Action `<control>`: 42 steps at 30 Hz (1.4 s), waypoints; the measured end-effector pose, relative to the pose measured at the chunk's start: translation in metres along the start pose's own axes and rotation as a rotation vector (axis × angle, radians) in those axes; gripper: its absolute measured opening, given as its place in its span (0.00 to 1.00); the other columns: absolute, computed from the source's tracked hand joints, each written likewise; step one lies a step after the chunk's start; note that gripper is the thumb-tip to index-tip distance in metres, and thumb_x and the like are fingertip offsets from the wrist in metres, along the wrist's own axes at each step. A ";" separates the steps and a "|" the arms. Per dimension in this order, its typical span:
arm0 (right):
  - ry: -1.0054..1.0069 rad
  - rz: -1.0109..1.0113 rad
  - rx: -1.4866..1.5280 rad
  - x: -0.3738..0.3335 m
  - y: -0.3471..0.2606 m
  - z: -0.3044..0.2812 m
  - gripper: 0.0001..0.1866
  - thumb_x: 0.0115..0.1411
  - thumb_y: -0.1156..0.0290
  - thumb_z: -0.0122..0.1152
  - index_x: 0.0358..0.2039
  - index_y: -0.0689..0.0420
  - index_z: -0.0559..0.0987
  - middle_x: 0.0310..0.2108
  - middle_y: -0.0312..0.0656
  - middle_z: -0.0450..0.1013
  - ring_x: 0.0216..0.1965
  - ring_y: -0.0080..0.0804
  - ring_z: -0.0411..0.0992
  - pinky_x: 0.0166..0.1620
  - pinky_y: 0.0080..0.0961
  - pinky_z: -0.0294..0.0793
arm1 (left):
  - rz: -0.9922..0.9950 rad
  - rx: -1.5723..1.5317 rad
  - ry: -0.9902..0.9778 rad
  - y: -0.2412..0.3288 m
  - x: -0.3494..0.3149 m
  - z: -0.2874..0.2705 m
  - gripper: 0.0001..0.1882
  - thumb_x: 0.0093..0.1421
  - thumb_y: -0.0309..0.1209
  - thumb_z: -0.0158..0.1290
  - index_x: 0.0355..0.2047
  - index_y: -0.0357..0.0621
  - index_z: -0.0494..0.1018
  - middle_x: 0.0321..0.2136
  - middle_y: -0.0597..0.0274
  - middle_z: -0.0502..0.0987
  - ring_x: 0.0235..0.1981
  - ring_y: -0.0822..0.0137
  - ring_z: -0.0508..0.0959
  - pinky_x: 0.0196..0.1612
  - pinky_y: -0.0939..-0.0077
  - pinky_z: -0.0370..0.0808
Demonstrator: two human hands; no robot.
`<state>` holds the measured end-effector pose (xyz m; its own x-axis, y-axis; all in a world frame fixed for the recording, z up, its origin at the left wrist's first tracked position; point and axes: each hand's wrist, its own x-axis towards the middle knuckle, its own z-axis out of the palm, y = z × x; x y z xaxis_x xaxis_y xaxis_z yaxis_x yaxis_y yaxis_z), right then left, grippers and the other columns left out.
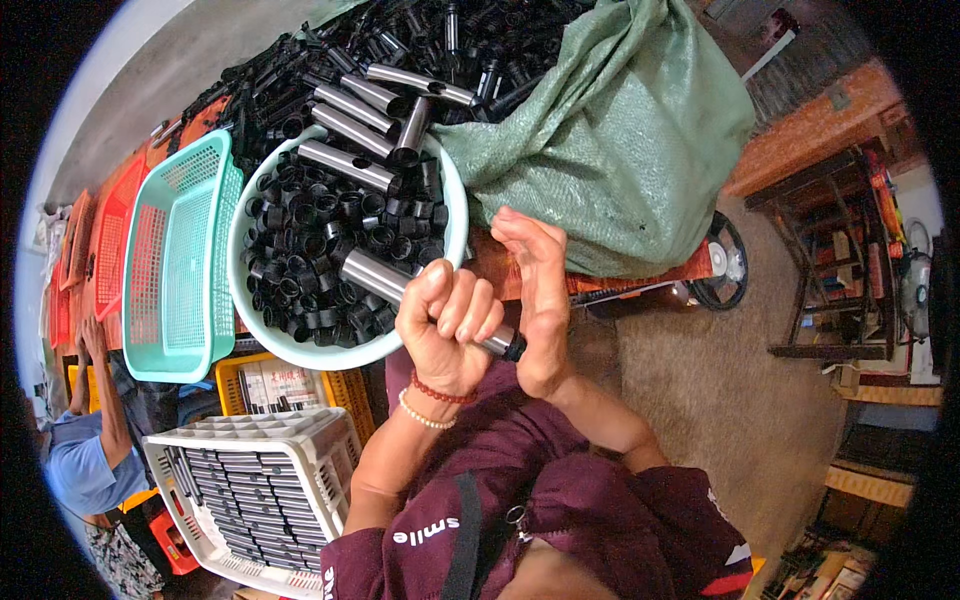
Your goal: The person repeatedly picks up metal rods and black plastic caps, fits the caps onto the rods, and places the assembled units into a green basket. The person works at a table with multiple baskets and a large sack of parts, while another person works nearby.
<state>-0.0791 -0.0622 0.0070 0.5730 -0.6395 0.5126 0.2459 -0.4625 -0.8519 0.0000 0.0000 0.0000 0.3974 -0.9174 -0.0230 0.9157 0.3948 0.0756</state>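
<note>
My left hand [452, 318] is wrapped round a silver metal tube [372, 277], which slants across the front rim of a round pale-green basin [458, 190]. At the tube's lower right end sits a black cap [514, 347]. My right hand [540, 290] is open, fingers stretched out, its palm beside that cap; whether it touches the cap I cannot tell. Many short black plastic rings [320, 230] fill the basin. Several silver tubes with black ends [352, 130] lie on the rings and over the basin's far rim.
A black heap of parts [270, 75] lies behind, with a green woven sack [620, 150] to its right. Left stands a turquoise mesh basket [145, 300]. Below is a white crate [180, 440] of stacked tubes. Another person [90, 440] works at far left; a dark metal frame [830, 350] stands right.
</note>
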 end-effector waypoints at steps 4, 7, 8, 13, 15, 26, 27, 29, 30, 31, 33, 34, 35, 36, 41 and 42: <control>0.087 -0.082 0.049 0.008 0.015 0.002 0.40 0.58 0.37 0.30 0.48 0.66 0.65 0.47 0.50 0.62 0.52 0.43 0.59 0.56 0.36 0.54 | 0.022 -0.048 -0.080 0.023 0.016 0.004 0.18 0.60 0.31 0.40 0.12 0.51 0.55 0.07 0.74 0.55 0.10 0.78 0.54 0.14 0.84 0.55; -0.047 0.051 0.006 -0.010 0.004 -0.025 0.28 0.60 0.48 0.41 0.41 0.63 0.72 0.32 0.44 0.68 0.31 0.33 0.68 0.37 0.27 0.68 | 0.054 -0.108 -0.066 0.023 0.006 -0.005 0.18 0.61 0.31 0.40 0.13 0.50 0.56 0.08 0.74 0.55 0.10 0.79 0.54 0.15 0.84 0.56; -0.123 0.099 -0.075 -0.015 0.003 -0.029 0.22 0.59 0.54 0.47 0.39 0.62 0.73 0.28 0.43 0.68 0.28 0.33 0.68 0.34 0.26 0.68 | 0.051 -0.110 -0.074 0.025 0.007 -0.008 0.18 0.61 0.31 0.40 0.13 0.50 0.56 0.08 0.74 0.55 0.10 0.79 0.54 0.15 0.84 0.56; -0.335 0.033 -0.419 -0.030 -0.006 -0.025 0.17 0.50 0.60 0.63 0.32 0.59 0.71 0.21 0.41 0.67 0.21 0.36 0.68 0.27 0.31 0.67 | 0.062 -0.122 -0.050 0.028 0.008 -0.012 0.18 0.61 0.31 0.40 0.13 0.50 0.56 0.08 0.73 0.55 0.11 0.79 0.55 0.15 0.84 0.56; -0.381 0.055 -0.476 -0.031 -0.006 -0.023 0.19 0.49 0.58 0.63 0.32 0.59 0.71 0.21 0.41 0.66 0.20 0.37 0.68 0.27 0.32 0.67 | 0.053 -0.117 -0.046 0.027 0.009 -0.012 0.18 0.61 0.31 0.40 0.13 0.50 0.56 0.08 0.73 0.55 0.11 0.79 0.55 0.16 0.84 0.56; 0.225 -0.283 -0.352 -0.009 -0.013 -0.046 0.27 0.58 0.47 0.47 0.41 0.62 0.68 0.38 0.49 0.64 0.47 0.45 0.63 0.49 0.36 0.65 | 0.064 -0.191 -0.100 0.041 0.003 -0.011 0.19 0.61 0.30 0.39 0.12 0.51 0.55 0.09 0.73 0.55 0.11 0.79 0.55 0.17 0.83 0.58; 0.431 -0.355 -0.208 -0.003 -0.017 -0.043 0.30 0.59 0.44 0.43 0.39 0.65 0.67 0.42 0.52 0.63 0.51 0.49 0.60 0.55 0.39 0.61 | 0.070 -0.191 -0.110 0.044 0.004 -0.009 0.19 0.61 0.30 0.40 0.12 0.51 0.55 0.09 0.73 0.55 0.11 0.79 0.55 0.17 0.83 0.58; 0.570 -0.374 -0.135 0.001 -0.028 -0.042 0.30 0.59 0.46 0.44 0.41 0.66 0.65 0.44 0.53 0.62 0.51 0.50 0.60 0.56 0.41 0.61 | 0.078 -0.283 -0.118 0.044 0.004 -0.006 0.19 0.61 0.31 0.40 0.12 0.51 0.55 0.09 0.73 0.55 0.11 0.79 0.55 0.17 0.83 0.58; 0.562 -0.294 -0.159 -0.002 -0.021 -0.037 0.32 0.58 0.44 0.43 0.44 0.65 0.63 0.45 0.53 0.61 0.53 0.49 0.58 0.56 0.41 0.60 | 0.038 -0.298 -0.067 0.030 0.011 -0.001 0.18 0.60 0.31 0.40 0.12 0.51 0.56 0.08 0.74 0.54 0.11 0.79 0.54 0.16 0.83 0.56; 0.517 -0.210 -0.137 -0.001 -0.015 -0.022 0.35 0.58 0.42 0.41 0.46 0.65 0.61 0.47 0.53 0.59 0.54 0.48 0.56 0.56 0.40 0.58 | 0.055 -0.302 -0.015 0.019 0.007 0.003 0.18 0.59 0.31 0.41 0.12 0.51 0.56 0.08 0.75 0.54 0.10 0.79 0.53 0.14 0.84 0.54; 0.150 -0.248 -0.012 -0.001 0.005 0.003 0.43 0.55 0.33 0.34 0.53 0.62 0.57 0.50 0.51 0.57 0.58 0.45 0.52 0.58 0.40 0.51 | -0.143 -0.279 -0.002 -0.007 0.004 0.003 0.18 0.59 0.32 0.41 0.12 0.52 0.56 0.07 0.75 0.54 0.10 0.79 0.53 0.13 0.84 0.53; 0.244 -0.235 -0.157 0.003 0.007 0.005 0.48 0.53 0.29 0.26 0.54 0.64 0.55 0.52 0.50 0.56 0.58 0.44 0.52 0.60 0.41 0.45 | -0.110 -0.246 -0.007 -0.006 0.004 0.001 0.18 0.59 0.32 0.40 0.12 0.51 0.56 0.07 0.75 0.55 0.10 0.79 0.53 0.13 0.84 0.53; 0.235 -0.220 -0.135 0.003 0.007 0.005 0.48 0.53 0.29 0.25 0.54 0.64 0.55 0.52 0.50 0.55 0.58 0.44 0.52 0.60 0.41 0.45 | -0.078 -0.213 -0.012 -0.004 0.003 0.000 0.18 0.59 0.32 0.40 0.12 0.51 0.56 0.07 0.75 0.55 0.10 0.79 0.53 0.13 0.84 0.53; 0.223 -0.200 -0.117 0.002 0.009 0.004 0.48 0.53 0.29 0.25 0.54 0.64 0.54 0.52 0.49 0.55 0.58 0.44 0.52 0.60 0.41 0.45 | -0.072 -0.169 -0.040 -0.002 0.004 0.000 0.18 0.59 0.32 0.40 0.12 0.51 0.56 0.07 0.74 0.55 0.10 0.79 0.54 0.13 0.84 0.54; 0.365 -0.133 0.004 0.005 0.016 -0.008 0.47 0.54 0.30 0.27 0.55 0.63 0.54 0.52 0.48 0.56 0.57 0.40 0.53 0.59 0.40 0.46 | -0.063 -0.187 -0.019 0.002 0.004 -0.005 0.18 0.61 0.32 0.40 0.12 0.50 0.56 0.07 0.74 0.55 0.10 0.80 0.55 0.14 0.86 0.56; 0.361 -0.147 0.015 0.004 0.016 -0.011 0.45 0.55 0.31 0.27 0.55 0.62 0.55 0.54 0.48 0.55 0.58 0.40 0.52 0.59 0.39 0.46 | -0.058 -0.193 -0.012 0.003 0.004 -0.006 0.18 0.61 0.32 0.40 0.12 0.50 0.56 0.07 0.74 0.55 0.10 0.79 0.55 0.14 0.85 0.56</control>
<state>-0.0810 -0.0789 -0.0036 0.2197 -0.7429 0.6323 0.3180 -0.5582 -0.7663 0.0051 -0.0021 -0.0062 0.3439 -0.9390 -0.0103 0.9321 0.3427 -0.1175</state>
